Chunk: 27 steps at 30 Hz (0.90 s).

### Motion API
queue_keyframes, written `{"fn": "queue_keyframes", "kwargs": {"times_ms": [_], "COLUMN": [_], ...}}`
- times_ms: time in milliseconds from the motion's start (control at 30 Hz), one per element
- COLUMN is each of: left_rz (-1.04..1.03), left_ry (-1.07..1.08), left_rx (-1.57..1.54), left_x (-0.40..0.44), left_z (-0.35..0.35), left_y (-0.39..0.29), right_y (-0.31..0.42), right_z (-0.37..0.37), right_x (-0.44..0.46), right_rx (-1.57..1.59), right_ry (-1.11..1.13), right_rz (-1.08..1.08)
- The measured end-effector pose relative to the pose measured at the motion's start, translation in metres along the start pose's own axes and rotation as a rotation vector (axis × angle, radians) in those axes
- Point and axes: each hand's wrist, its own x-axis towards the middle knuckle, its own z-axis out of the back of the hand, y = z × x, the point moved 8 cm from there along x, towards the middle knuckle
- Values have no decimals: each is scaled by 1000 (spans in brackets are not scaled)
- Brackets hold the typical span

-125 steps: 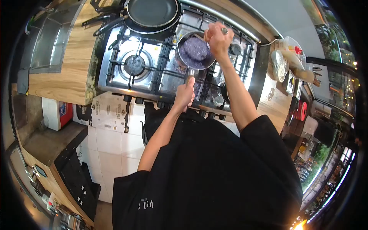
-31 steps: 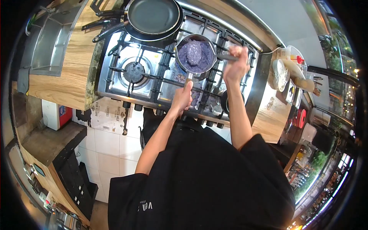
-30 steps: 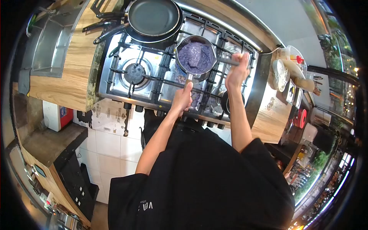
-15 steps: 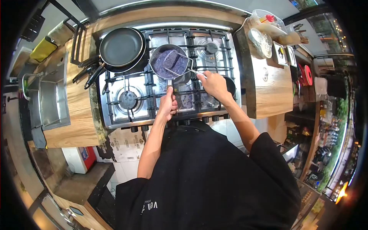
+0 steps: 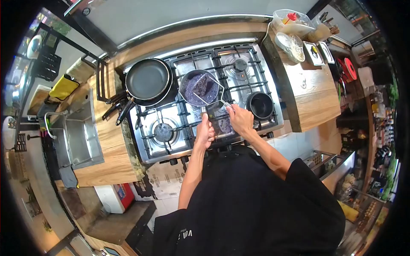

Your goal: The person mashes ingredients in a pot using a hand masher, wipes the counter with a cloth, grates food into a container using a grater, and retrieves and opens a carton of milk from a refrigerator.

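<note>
My left hand [image 5: 206, 130] is closed around the handle of a saucepan [image 5: 182, 85] on the stove's middle burners. Inside the pan is a lumpy purple mash [image 5: 193, 94]. In my right hand [image 5: 241, 120] is the handle of a potato masher [image 5: 207, 88], gripped just right of the pan. Its angular wire frame reaches over the rim, and the tilted head is in the pan, coated in purple. Purple spatter shows on the stove [image 5: 225, 125] below the pan.
Stacked frying pans [image 5: 147, 79] sit left on the stove, handles pointing down-left. A small black pot [image 5: 260, 106] stands to the right, near my right hand. Wooden counters flank the stove, with a sink [image 5: 85, 141] on the left and a clear plastic bin [image 5: 294, 21] at the right.
The camera view has shifted, so the stove appears lower and farther right. My right hand has moved nearer my left, uncovering the small black pot. Both grips remain.
</note>
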Motion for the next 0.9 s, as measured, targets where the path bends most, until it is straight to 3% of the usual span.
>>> {"fn": "queue_keyframes", "kwargs": {"times_ms": [500, 567, 700, 900], "left_rz": [18, 27, 29, 15], "left_ry": [-13, 40, 32, 44], "left_rx": [-10, -15, -15, -24], "left_x": [-4, 2, 0, 2], "left_z": [-2, 1, 0, -1], "left_y": [0, 3, 3, 0], "right_y": [6, 6, 4, 1], "right_z": [2, 4, -5, -7], "right_x": [-10, -11, -9, -7], "right_rx": [44, 72, 26, 7], "right_ry": [-66, -156, -46, -61], "right_rz": [42, 64, 64, 97]}}
